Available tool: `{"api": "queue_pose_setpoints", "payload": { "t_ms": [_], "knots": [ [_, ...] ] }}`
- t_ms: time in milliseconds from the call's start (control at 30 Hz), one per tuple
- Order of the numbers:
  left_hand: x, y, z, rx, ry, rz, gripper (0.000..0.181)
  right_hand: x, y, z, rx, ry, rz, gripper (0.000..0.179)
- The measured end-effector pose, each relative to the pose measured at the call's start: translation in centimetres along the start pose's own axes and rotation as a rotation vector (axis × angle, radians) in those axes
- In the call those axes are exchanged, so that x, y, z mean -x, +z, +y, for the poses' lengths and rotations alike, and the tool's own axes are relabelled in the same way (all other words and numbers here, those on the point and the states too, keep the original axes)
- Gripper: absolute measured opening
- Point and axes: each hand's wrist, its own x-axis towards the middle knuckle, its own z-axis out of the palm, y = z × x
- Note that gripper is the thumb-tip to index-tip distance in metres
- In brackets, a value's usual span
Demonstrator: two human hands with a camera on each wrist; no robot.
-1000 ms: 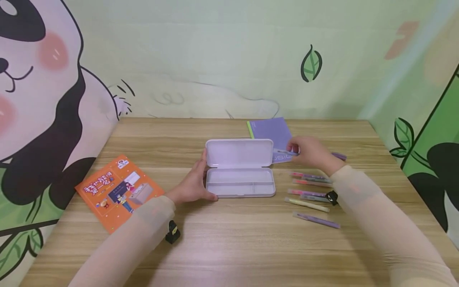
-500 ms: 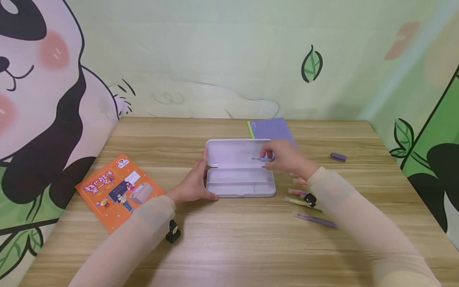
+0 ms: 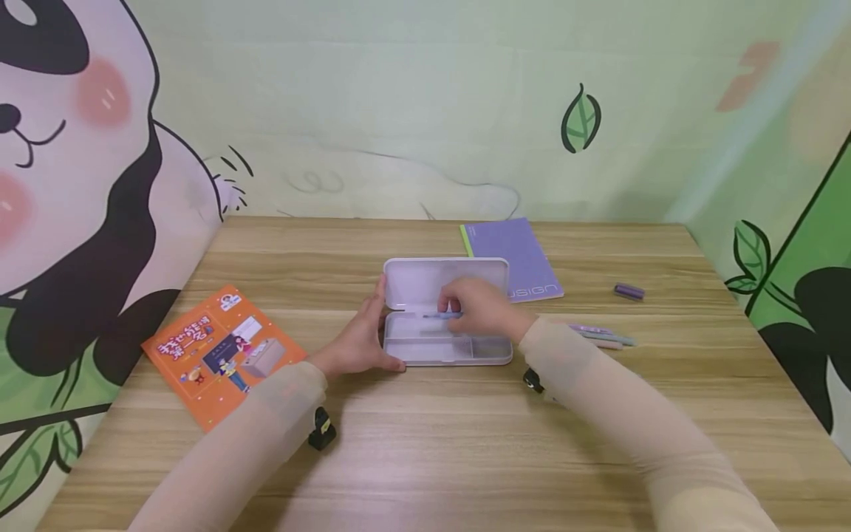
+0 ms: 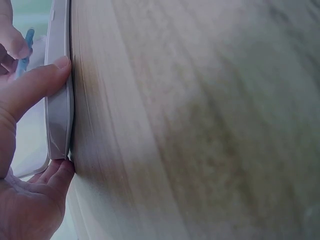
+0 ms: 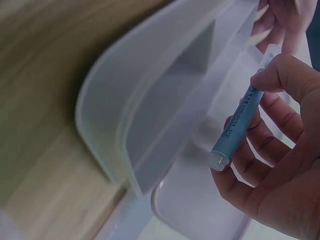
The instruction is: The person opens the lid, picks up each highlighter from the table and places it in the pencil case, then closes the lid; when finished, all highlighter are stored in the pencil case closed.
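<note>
Wood-grain surface [image 3: 439, 451] | left grip [image 3: 357, 340]: thumb and fingers clasp end of lid-up pencil case [image 3: 428, 351] | right grip [image 3: 484, 304]: pinched round blue highlighter [image 5: 239, 120], over rear compartment [image 3: 404, 326]; probably light, stiff, smooth, best held mid-length | purple notebook [image 3: 521, 255] beyond

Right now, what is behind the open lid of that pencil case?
A purple notebook lies on the table; its far edge and right side show. The lid covers its near left part and whatever else may be there.
</note>
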Motion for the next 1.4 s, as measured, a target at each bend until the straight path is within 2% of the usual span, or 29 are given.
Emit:
{"api": "queue_pose_setpoints", "payload": {
  "t_ms": [400,633,1033,1300,1400],
  "knots": [
    [0.0,-0.1,0.1,0.023,-0.014,-0.013,0.153,-1.0,1.8,-0.3,-0.05,-0.004,-0.014,0.022],
    [0.0,0.1,0.1,0.036,-0.016,-0.014,0.152,-0.5,1.7,-0.1,-0.088,0.013,0.009,0.023],
    [0.0,0.1,0.2,0.007,-0.027,-0.008,0.152,2.2,-0.3,1.7,-0.164,-0.006,0.088,0.032],
    [-0.1,0.1,0.2,0.008,-0.027,-0.009,0.152,5.3,-1.7,4.1,-0.206,0.023,0.14,0.033],
    [-0.1,0.1,0.1,0.006,-0.027,-0.009,0.153,6.4,-2.2,5.1,-0.236,0.061,0.142,0.033]
  ]
}}
